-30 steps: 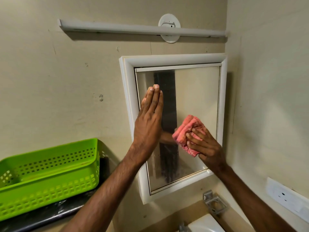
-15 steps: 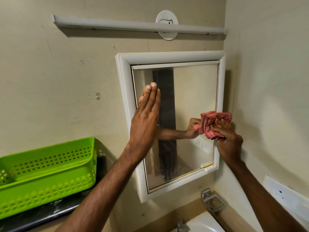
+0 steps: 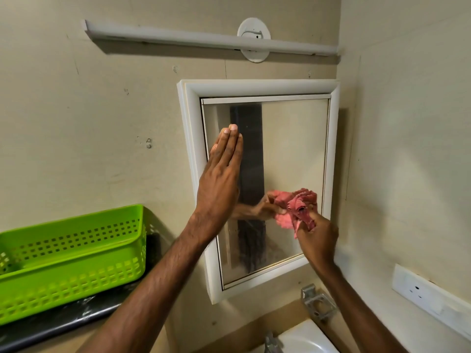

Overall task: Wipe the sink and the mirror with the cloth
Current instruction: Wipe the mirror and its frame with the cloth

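- Head view, closest in: both forearms rise from the bottom edge, the left one slanting up from lower left, the right one from lower right.
- Below the right hand (image 3: 317, 234), the white sink (image 3: 300, 340) shows only its back rim at the bottom edge, with a metal tap (image 3: 271, 343) at its left corner.
- Just above the sink, under the right wrist, a square metal holder (image 3: 317, 305) is fixed to the wall.
- Well to the left of the left hand (image 3: 219, 189), a green perforated basket (image 3: 71, 253) sits on a dark counter (image 3: 63, 324).
- To the right of the right forearm, a white socket plate (image 3: 428, 299) is mounted on the side wall.
- The left hand is flat, fingers straight and together pointing up, palm laid against the left side of the mirror (image 3: 293, 149), partly covering its white frame (image 3: 193, 149).
- The right hand has its fingers curled around a bunched pink cloth (image 3: 297, 207) and holds it against the glass in the lower right part of the mirror, near the right frame edge.
- The glass reflects the cloth and the hand holding it, between the two hands.
- Above both hands, a white tube light (image 3: 204, 39) runs along the wall across a round mount (image 3: 253, 30).
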`<state>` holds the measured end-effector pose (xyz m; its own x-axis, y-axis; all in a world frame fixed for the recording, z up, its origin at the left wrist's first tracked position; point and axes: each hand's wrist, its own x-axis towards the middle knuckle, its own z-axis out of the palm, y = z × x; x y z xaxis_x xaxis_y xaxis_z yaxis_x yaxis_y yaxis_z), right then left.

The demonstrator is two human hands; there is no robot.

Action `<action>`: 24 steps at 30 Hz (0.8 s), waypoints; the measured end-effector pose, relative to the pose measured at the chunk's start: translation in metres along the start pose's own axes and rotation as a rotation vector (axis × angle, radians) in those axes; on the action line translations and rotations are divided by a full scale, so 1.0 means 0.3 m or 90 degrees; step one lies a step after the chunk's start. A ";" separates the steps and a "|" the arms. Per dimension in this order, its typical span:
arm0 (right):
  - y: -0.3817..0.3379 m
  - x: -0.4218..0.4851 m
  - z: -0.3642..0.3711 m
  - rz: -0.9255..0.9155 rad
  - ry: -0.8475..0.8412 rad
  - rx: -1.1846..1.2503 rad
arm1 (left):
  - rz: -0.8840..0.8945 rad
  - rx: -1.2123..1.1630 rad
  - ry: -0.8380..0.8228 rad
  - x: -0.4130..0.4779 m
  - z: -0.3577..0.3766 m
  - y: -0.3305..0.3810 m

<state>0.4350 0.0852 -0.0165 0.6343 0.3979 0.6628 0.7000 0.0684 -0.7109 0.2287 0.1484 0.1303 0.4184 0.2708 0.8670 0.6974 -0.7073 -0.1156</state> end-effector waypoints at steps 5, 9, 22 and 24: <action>-0.152 -0.174 0.097 -0.008 -0.059 0.074 | 0.010 -0.069 0.032 -0.020 -0.020 -0.014; -0.278 -0.299 0.162 -0.114 -0.110 0.102 | -0.017 -0.079 0.139 -0.052 -0.026 -0.031; -0.335 -0.245 0.003 0.224 -0.348 0.463 | -0.128 -0.138 0.180 -0.119 -0.065 -0.069; -0.311 -0.234 -0.017 0.251 -0.301 0.479 | -0.142 -0.136 0.181 -0.123 -0.057 -0.068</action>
<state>0.3269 0.0462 0.0043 0.4659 0.8327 0.2992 -0.0314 0.3535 -0.9349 0.1890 0.1418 0.1090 0.0719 0.2630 0.9621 0.6038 -0.7792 0.1679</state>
